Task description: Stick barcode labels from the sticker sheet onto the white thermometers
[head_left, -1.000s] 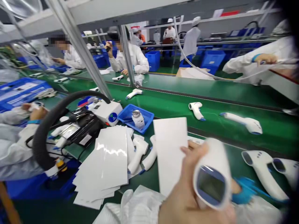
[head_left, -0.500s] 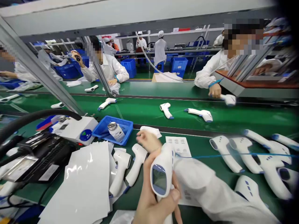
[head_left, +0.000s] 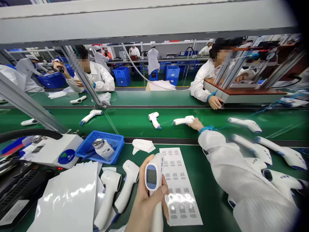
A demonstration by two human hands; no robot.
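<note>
My left hand (head_left: 151, 199) is wrapped round the handle of a white infrared thermometer (head_left: 156, 167), its small grey screen facing me. Stretched out over the green conveyor belt, my right hand (head_left: 196, 125) has its fingers closed at the head of another white infrared thermometer (head_left: 182, 120); the fingertips are partly hidden. A blue strap circles that wrist. Beside my left hand lie two more thermometers (head_left: 127, 185), close to a stack of glossy white sheets (head_left: 70, 196). A sheet of printed labels (head_left: 181, 183) rests just right of the held thermometer.
A blue tray (head_left: 118, 145) with a metal-capped bottle (head_left: 103, 149) stands left of centre, near a white box (head_left: 65, 149). Several thermometers (head_left: 282, 153) lie under and beyond my right sleeve. A slanting metal post (head_left: 31, 100) rises at left. Across the belt (head_left: 125, 119) two co-workers sit.
My right hand has moved from beside the left hand out to the thermometer on the belt. The view has shifted right. The right-hand co-worker's hand no longer shows a thermometer.
</note>
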